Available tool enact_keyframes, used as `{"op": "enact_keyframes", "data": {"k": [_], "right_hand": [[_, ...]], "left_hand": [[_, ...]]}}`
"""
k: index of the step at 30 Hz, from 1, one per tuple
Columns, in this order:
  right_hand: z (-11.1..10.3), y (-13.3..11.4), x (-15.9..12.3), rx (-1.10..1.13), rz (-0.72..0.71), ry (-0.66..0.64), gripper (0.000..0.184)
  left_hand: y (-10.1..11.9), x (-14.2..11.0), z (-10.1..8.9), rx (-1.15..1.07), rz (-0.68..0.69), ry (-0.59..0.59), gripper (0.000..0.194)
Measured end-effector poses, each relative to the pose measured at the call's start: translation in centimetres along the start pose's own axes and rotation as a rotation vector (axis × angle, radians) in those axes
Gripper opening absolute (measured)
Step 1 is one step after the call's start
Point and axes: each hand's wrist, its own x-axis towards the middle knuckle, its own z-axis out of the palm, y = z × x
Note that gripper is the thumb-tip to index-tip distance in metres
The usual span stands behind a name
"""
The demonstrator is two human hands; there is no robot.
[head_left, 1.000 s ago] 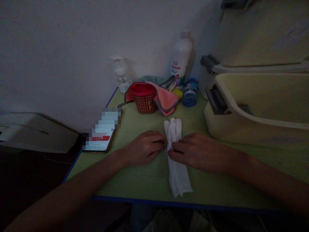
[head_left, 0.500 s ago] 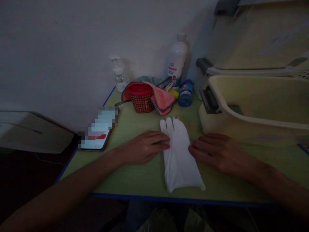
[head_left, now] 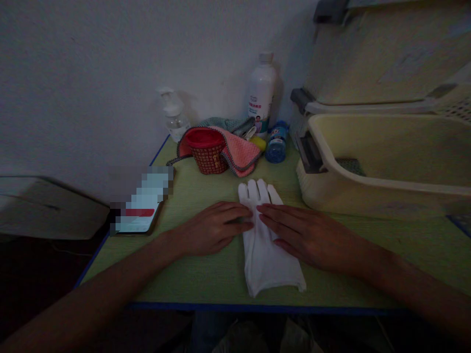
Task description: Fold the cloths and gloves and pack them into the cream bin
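Observation:
A white cloth glove lies on the green table with its fingers pointing away from me and its cuff near the front edge. My left hand rests at the glove's left side, fingers stretched out and their tips on the cloth. Across the glove's palm, my right hand lies flat with its fingers extended to the left. The fingertips of both hands nearly meet. Part of the glove's right side is hidden under my right hand.
A phone lies at the left. Behind the glove are a red patterned cup, a pink cloth, a pump bottle, a white bottle and a blue bottle. A cream basket stands at the right.
My right hand has moved left from the glove's right edge onto its palm. The glove's fingers now look more spread. My left hand stays at the left side.

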Motion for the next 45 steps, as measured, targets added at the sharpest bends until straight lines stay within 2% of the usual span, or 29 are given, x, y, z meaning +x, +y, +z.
{"op": "enact_keyframes", "data": {"k": [4, 9, 11, 15, 22, 26, 34, 39, 45], "right_hand": [[1.4, 0.5, 0.4, 0.152, 0.059, -0.158, 0.063], [1.7, 1.7, -0.6, 0.244, 0.08, -0.212, 0.071], [1.5, 2.2, -0.9, 0.242, 0.04, -0.182, 0.066], [0.6, 2.8, -1.6, 0.182, -0.039, -0.115, 0.039], [-0.7, 2.5, -2.0, 0.05, -0.157, -0.037, 0.037], [-0.8, 2.1, -1.8, 0.015, -0.153, -0.034, 0.037], [-0.4, 1.9, -1.3, -0.007, -0.163, 0.063, 0.039], [-0.4, 2.0, -1.3, 0.01, -0.148, 0.068, 0.039], [-0.2, 2.3, -1.6, 0.062, -0.099, -0.011, 0.037]], "left_hand": [[0.1, 0.0, -0.1, 0.014, -0.008, -0.008, 0.034], [0.1, -0.1, 0.0, 0.002, -0.027, -0.029, 0.034], [0.1, -0.1, 0.0, -0.014, -0.036, -0.034, 0.034], [0.1, 0.0, -0.1, -0.033, -0.03, -0.028, 0.034], [-0.2, -0.1, -0.4, -0.038, -0.033, -0.015, 0.031], [-0.1, -0.2, -0.3, -0.043, -0.042, -0.012, 0.031], [0.2, 0.0, -0.2, -0.04, -0.053, -0.019, 0.031], [0.2, 0.0, -0.5, 0.172, 0.047, 0.013, 0.021], [0.8, 0.3, -1.6, 0.397, 0.156, -0.089, 0.022]]}}
